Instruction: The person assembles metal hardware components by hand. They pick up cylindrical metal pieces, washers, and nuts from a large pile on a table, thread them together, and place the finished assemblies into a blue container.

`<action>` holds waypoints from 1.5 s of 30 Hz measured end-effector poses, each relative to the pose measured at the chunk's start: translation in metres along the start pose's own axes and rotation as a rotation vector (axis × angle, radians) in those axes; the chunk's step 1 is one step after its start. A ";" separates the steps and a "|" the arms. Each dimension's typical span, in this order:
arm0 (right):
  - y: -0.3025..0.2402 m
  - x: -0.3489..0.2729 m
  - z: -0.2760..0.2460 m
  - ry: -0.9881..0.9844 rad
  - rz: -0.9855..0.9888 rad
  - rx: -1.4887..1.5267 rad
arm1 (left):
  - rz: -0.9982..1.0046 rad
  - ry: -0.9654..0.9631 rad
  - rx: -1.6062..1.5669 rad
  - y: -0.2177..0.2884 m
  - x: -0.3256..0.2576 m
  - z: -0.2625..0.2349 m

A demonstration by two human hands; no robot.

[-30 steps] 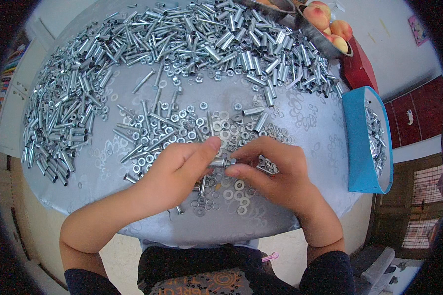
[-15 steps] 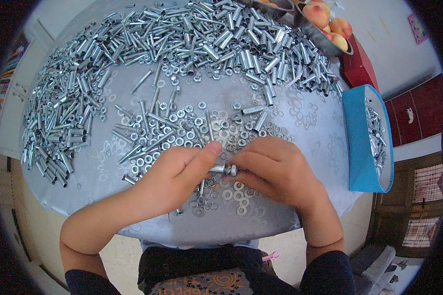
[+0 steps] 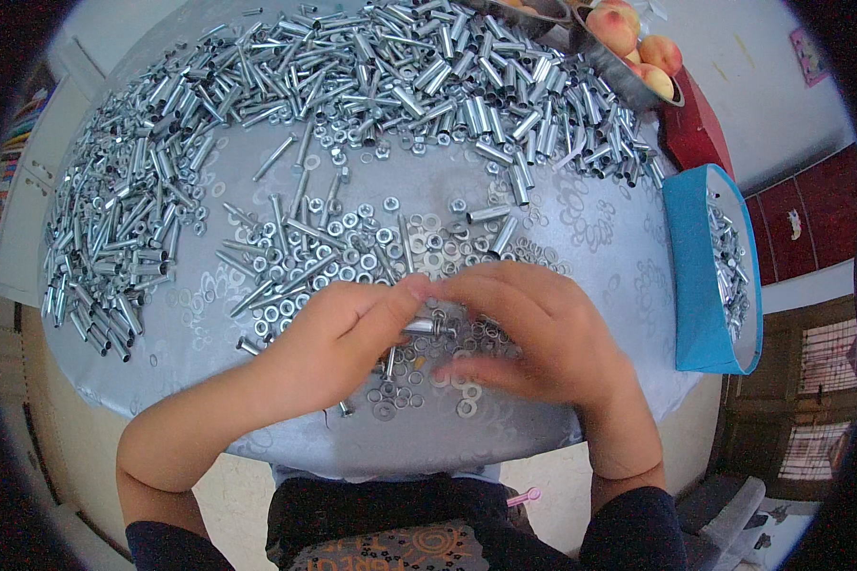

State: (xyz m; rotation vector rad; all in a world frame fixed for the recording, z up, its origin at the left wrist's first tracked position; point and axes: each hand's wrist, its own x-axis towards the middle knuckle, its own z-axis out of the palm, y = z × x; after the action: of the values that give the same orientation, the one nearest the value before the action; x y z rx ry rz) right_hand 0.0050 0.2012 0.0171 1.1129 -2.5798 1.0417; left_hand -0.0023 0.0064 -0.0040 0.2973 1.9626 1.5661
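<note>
While both hands pinch a bolt (image 3: 421,326), the table's near edge (image 3: 390,459) lies close.

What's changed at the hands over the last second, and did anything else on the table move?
Little changed. Both hands stayed together over the loose washers, the left hand and right hand still pinching the same small metal bolt piece between their fingertips; the right fingers shifted slightly, blurred now. Nothing was picked up or let go. The sleeve piles, blue tray and fruit bowl stayed put.
</note>
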 end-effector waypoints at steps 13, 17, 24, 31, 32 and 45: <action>-0.004 0.002 0.002 0.036 0.065 -0.053 | -0.006 0.006 -0.060 -0.001 0.000 0.001; 0.004 -0.001 -0.005 -0.116 -0.069 -0.135 | -0.063 -0.007 -0.078 0.000 0.000 -0.002; 0.002 0.000 0.000 -0.048 -0.029 -0.107 | -0.048 -0.009 -0.074 0.003 0.000 0.000; 0.004 -0.002 -0.003 -0.087 -0.029 -0.155 | -0.105 -0.025 -0.122 -0.001 0.001 -0.003; 0.005 -0.004 -0.006 -0.191 -0.033 -0.195 | -0.082 -0.023 -0.113 0.000 0.000 -0.002; -0.002 0.004 0.003 0.102 0.011 -0.006 | -0.048 -0.030 -0.112 -0.001 0.000 -0.001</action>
State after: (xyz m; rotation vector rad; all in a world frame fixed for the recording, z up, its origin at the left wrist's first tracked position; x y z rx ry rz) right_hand 0.0037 0.1958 0.0177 1.0174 -2.5105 1.0637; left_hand -0.0028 0.0051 -0.0049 0.2242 1.8379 1.6246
